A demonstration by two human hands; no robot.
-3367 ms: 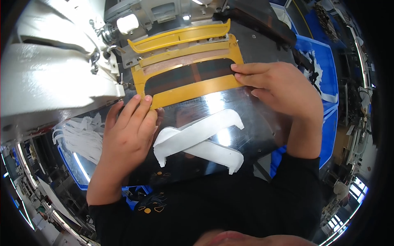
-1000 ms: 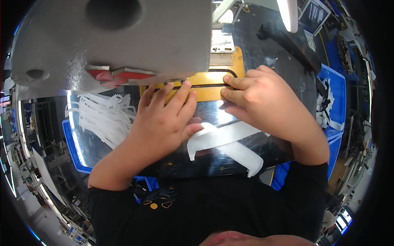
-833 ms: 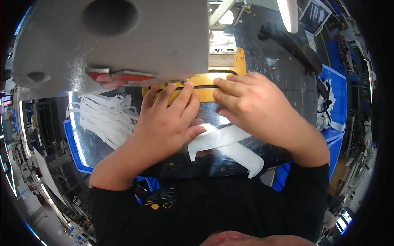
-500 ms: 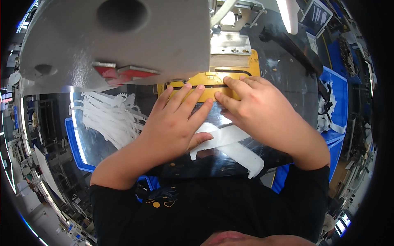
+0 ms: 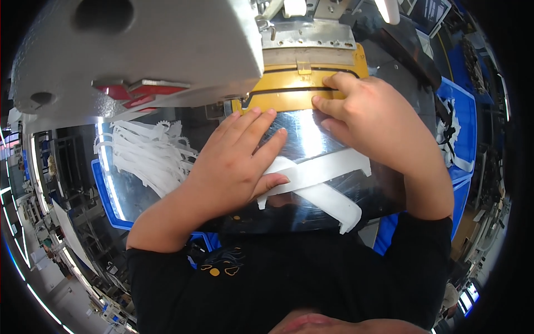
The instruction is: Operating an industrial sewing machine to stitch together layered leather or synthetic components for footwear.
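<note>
My left hand (image 5: 239, 161) lies spread, palm down, with fingertips at the near left edge of a yellow template (image 5: 289, 100) and thumb over crossed white strips (image 5: 328, 206) on the shiny dark table. My right hand (image 5: 370, 117) presses two extended fingertips onto the template's right part. The template has a narrow dark slot and a dark curved line, with a metal plate (image 5: 308, 33) along its far edge. The grey sewing-machine head (image 5: 167, 55) overhangs its left part, hiding some of it.
A heap of white strips (image 5: 144, 150) lies at the left by a blue bin (image 5: 105, 206). Blue bins (image 5: 467, 133) with scraps stand at the right. A dark bar (image 5: 411, 55) and a white lamp (image 5: 389, 11) are at the back right.
The template has come out rightward from under the machine head, exposing more of it. My right hand has moved right and away from me with it; my left fingertips are now nearer its edge.
</note>
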